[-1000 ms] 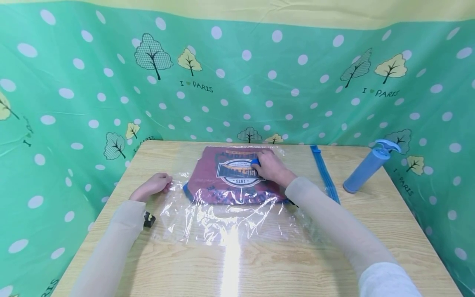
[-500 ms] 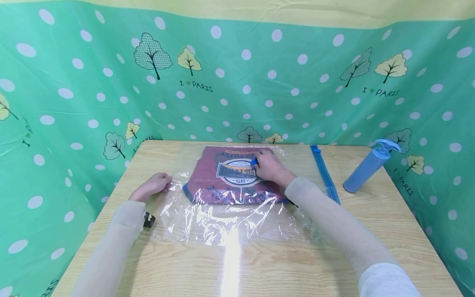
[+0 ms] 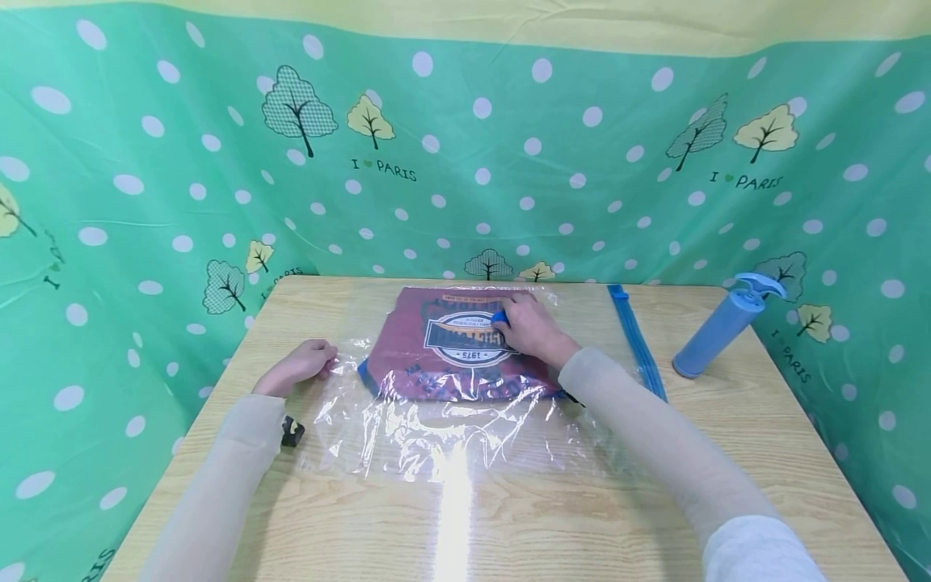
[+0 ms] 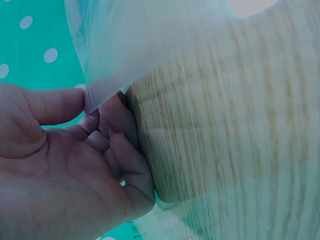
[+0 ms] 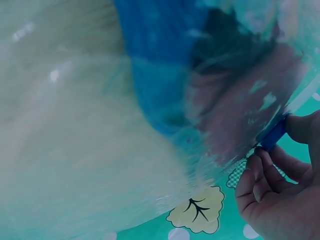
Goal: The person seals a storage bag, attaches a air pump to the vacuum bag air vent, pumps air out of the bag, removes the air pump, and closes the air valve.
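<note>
A clear plastic vacuum storage bag [image 3: 502, 436] lies on the table with a folded maroon garment [image 3: 400, 343] inside, its badge print upside down from here and blue showing at its edges. At the bag's left edge, my left hand [image 3: 301, 364] pinches the thin film between thumb and fingers, seen closely in the left wrist view. My right hand [image 3: 534, 327] reaches over the garment. Its thumb and fingers pinch a small blue valve cap [image 5: 274, 134] on the bag's surface. A blue zip strip [image 3: 638, 343] runs along the bag's right end.
To the right of the bag, a blue hand pump [image 3: 720, 335] stands on the wooden table [image 3: 567, 533]. A green dotted curtain [image 3: 480, 194] hangs behind the table and along both sides. Beside the left wrist is a small black piece [image 3: 292, 431].
</note>
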A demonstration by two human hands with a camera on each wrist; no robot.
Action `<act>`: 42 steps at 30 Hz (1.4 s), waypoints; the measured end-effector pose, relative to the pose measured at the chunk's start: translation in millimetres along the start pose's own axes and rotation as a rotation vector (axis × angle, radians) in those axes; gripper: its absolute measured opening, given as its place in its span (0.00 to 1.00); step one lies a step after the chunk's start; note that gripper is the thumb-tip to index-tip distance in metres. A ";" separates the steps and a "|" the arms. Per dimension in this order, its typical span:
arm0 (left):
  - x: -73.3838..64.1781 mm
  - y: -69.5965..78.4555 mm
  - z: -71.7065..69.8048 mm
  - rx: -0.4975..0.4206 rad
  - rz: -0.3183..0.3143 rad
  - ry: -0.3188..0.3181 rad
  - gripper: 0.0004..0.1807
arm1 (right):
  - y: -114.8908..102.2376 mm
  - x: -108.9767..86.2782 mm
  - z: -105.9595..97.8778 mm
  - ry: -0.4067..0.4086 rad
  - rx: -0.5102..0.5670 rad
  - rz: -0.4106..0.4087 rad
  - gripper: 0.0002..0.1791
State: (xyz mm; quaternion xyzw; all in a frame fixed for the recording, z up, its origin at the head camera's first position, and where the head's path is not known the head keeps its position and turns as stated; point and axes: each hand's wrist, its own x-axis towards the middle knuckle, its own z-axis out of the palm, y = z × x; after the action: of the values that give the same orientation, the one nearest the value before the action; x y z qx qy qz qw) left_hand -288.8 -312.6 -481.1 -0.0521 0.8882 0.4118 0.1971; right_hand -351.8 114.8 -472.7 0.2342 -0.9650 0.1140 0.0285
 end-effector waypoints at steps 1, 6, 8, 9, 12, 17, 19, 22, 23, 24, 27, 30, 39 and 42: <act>0.2 -0.2 0.0 0.000 0.000 0.000 0.17 | -0.1 0.0 0.1 -0.002 -0.010 -0.003 0.26; -1.1 -0.9 -0.7 0.003 -0.001 -0.005 0.18 | -2.5 -0.2 -0.7 -0.029 -0.050 -0.007 0.24; -1.5 -0.8 -0.7 0.002 -0.002 -0.003 0.18 | -3.5 -0.3 -1.1 -0.037 -0.056 -0.002 0.25; -1.7 -0.7 -0.7 0.000 0.000 -0.004 0.18 | -3.9 -0.4 -1.2 -0.039 -0.057 0.001 0.26; -2.0 -0.1 -0.4 0.000 0.006 -0.003 0.18 | -4.3 -0.6 -1.4 -0.033 -0.050 0.015 0.27; -1.4 1.1 0.2 -0.002 0.007 -0.002 0.17 | -2.9 -1.2 -0.4 -0.023 -0.027 0.044 0.29; -1.4 1.5 0.2 -0.001 0.004 0.000 0.17 | -2.1 -1.1 0.3 -0.019 -0.023 0.047 0.29; -2.0 1.8 0.3 0.004 0.007 -0.001 0.17 | -1.1 -0.6 1.5 -0.013 -0.032 0.035 0.29; -2.2 2.0 0.5 0.003 0.009 0.001 0.17 | -1.1 -0.5 1.7 -0.014 -0.036 0.031 0.28; -2.4 2.0 0.6 0.003 0.011 0.001 0.17 | -1.1 -0.5 1.8 -0.015 -0.043 0.027 0.27; -2.5 2.3 1.1 -0.001 0.018 0.003 0.17 | -2.3 -0.5 1.3 -0.023 -0.049 0.022 0.24; -2.1 2.5 1.2 -0.003 0.023 0.003 0.17 | -4.3 -1.0 0.1 -0.035 -0.043 0.022 0.23; -0.7 1.5 0.2 -0.009 0.010 0.008 0.17 | -6.1 -2.3 -0.7 -0.008 -0.009 0.051 0.27; 0.1 0.4 0.4 -0.007 0.006 0.006 0.17 | -5.4 -3.0 -0.3 0.004 -0.011 0.070 0.30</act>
State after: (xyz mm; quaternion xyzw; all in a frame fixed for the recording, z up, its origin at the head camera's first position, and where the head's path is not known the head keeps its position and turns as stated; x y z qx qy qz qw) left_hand -288.9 -312.1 -481.1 -0.0516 0.8875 0.4153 0.1929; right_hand -346.7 111.6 -471.6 0.1999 -0.9732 0.1101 0.0278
